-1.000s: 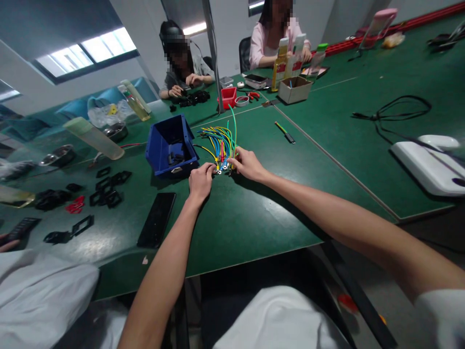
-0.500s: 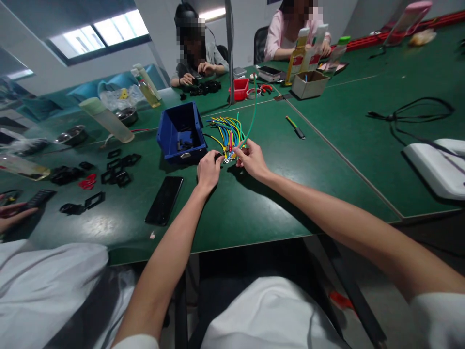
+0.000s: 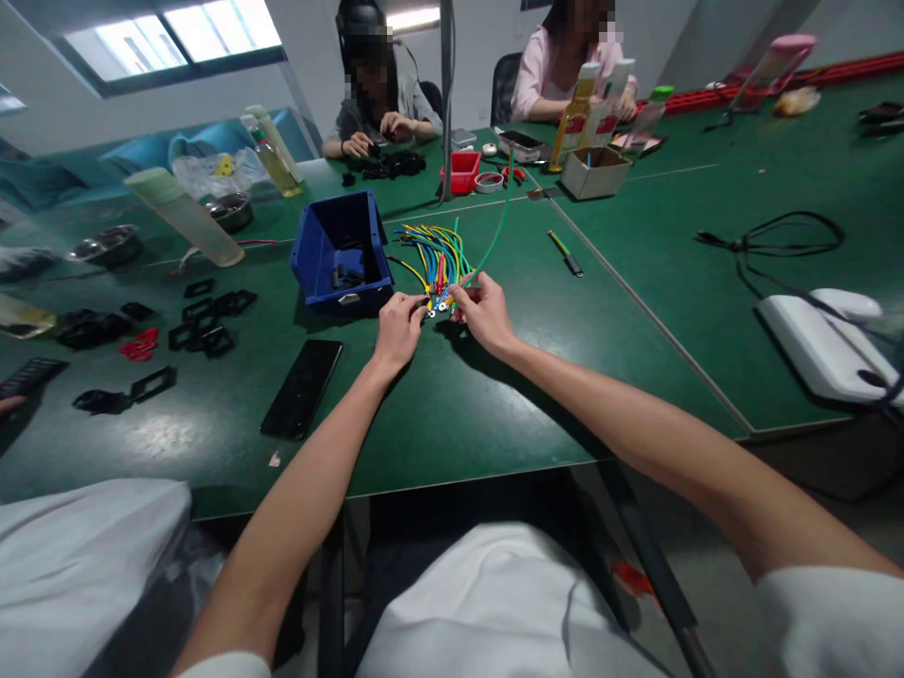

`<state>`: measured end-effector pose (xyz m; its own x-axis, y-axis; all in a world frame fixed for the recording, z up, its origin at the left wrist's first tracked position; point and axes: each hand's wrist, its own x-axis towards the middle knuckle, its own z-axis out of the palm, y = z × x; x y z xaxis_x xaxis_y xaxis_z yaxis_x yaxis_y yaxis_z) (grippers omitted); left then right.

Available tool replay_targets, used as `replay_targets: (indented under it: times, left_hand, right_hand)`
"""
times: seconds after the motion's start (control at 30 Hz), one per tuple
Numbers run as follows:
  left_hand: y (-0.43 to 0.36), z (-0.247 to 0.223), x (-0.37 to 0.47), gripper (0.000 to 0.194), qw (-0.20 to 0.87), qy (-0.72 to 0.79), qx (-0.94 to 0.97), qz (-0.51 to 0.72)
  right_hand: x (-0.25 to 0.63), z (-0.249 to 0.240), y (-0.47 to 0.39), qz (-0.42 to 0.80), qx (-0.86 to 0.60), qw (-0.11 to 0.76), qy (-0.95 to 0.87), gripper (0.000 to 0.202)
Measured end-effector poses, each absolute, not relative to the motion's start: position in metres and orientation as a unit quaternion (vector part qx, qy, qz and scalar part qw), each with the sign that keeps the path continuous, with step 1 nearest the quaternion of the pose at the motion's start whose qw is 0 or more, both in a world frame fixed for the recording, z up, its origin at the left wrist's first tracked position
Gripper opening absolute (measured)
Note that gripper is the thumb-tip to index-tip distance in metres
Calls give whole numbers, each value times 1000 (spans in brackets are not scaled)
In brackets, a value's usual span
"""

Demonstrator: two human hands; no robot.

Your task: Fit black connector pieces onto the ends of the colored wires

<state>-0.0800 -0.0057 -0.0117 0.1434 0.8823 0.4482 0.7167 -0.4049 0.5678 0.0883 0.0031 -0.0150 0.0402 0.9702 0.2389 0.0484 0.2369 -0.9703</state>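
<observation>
Our right grip point(image 3: 485, 312) pinches the green wire point(image 3: 504, 223) — likely light, springy, best held low; whether our left grip point(image 3: 399, 328) is closed, we cannot tell.

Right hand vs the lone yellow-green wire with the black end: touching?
Apart. Head view: a clear strip of green tabletop shows between the right hand and the lone wire.
</observation>
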Motion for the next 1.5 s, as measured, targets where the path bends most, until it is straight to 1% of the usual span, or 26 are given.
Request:
replay_targets:
  times: [0.13, 0.27, 0.4, 0.67, 0.83, 1.1, 1.27, 1.4, 1.5]
  left_hand:
    - [-9, -10, -75, 20, 113, 533, 756, 362]
    - [-11, -9, -72, 18, 126, 508, 778, 347]
    - [-12, -7, -72, 13, 122, 514, 783, 329]
    - [-13, -7, -72, 12, 126, 513, 778, 342]
    - [-14, -7, -72, 17, 157, 511, 763, 362]
    - [-16, -7, -69, 33, 181, 501, 774, 341]
    - [-21, -3, -67, 32, 165, 477, 801, 323]
    - [-21, -2, -64, 33, 162, 483, 794, 332]
    - [-20, -4, -61, 34, 162, 479, 792, 343]
  right_hand:
    - [89, -16, 4, 419, -468, 552, -548, 32]
    - [88, -17, 5, 427, -450, 571, -538, 34]
    - [87, -16, 5, 430, -445, 568, -543, 37]
    - [85, -15, 0, 426, -438, 553, -567, 45]
    - [85, -11, -1, 427, -450, 557, -552, 49]
    - [87, -15, 4, 408, -469, 569, -538, 57]
    - [86, -17, 7, 397, -475, 570, -540, 61]
    - [88, -15, 7, 393, -492, 562, -537, 61]
    - [93, -13, 8, 388, -498, 571, -525, 60]
